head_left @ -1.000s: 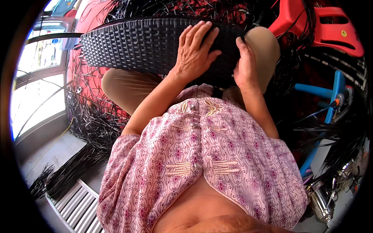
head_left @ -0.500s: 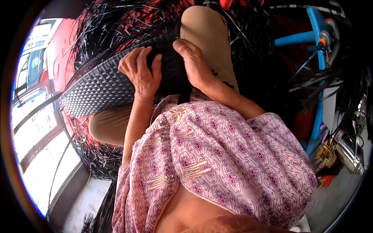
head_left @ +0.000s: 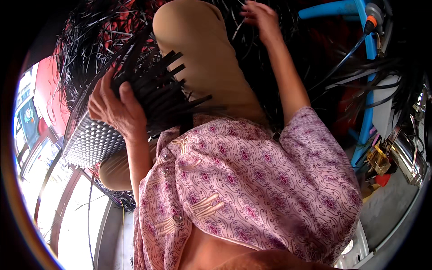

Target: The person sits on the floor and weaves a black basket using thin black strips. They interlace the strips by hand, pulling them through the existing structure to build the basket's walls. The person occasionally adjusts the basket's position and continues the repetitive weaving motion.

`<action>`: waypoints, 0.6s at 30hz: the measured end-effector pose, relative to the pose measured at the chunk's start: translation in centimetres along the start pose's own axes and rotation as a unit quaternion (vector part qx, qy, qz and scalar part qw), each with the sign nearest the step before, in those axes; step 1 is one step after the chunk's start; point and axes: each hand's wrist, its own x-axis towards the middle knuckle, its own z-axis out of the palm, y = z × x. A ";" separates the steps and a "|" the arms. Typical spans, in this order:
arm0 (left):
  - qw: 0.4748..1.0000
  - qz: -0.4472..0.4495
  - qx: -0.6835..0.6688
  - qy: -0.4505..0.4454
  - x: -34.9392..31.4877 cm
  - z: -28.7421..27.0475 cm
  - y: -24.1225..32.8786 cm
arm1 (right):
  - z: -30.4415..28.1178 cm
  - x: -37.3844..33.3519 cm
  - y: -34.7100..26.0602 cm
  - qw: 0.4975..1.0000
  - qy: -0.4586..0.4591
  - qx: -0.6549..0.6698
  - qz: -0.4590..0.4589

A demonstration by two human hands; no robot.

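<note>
A stiff black woven panel (head_left: 96, 139) of flat plastic strips lies tilted across my lap, its left end narrow and tightly woven. Loose strip ends (head_left: 180, 96) fan out from its right side toward my raised knee. My left hand (head_left: 118, 108) grips the weave, with the thumb up on the near side and the fingertips partly lost among dark strips. Away from the panel, beyond the knee, my right hand (head_left: 264, 20) is lifted at the far edge of view. Its fingers are spread and slightly blurred, and I see nothing held in them.
Tangled black strips (head_left: 90, 49) heap over a red surface at the far left. To the right stands a blue frame (head_left: 371, 81) with a cabled power tool (head_left: 372, 20) by it. A shiny metal cylinder (head_left: 407, 157) and a yellowish part (head_left: 378, 159) lie at the right edge.
My right hand has left the panel and swung up to the far right, its fingers opening. The panel has turned, showing its loose strip ends. My view has shifted to the right.
</note>
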 end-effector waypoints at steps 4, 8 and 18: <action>0.999 0.004 0.031 0.026 -0.1 0.5 1.3 | -22.7 12.0 18.2 0.984 0.180 0.003 0.011; 1.000 -0.018 0.013 0.011 -0.4 1.0 0.2 | -39.8 12.5 22.6 0.849 0.373 -0.372 0.051; 0.999 -0.038 0.002 -0.001 1.9 2.8 -1.8 | -47.1 13.7 22.1 0.823 0.175 -0.527 0.118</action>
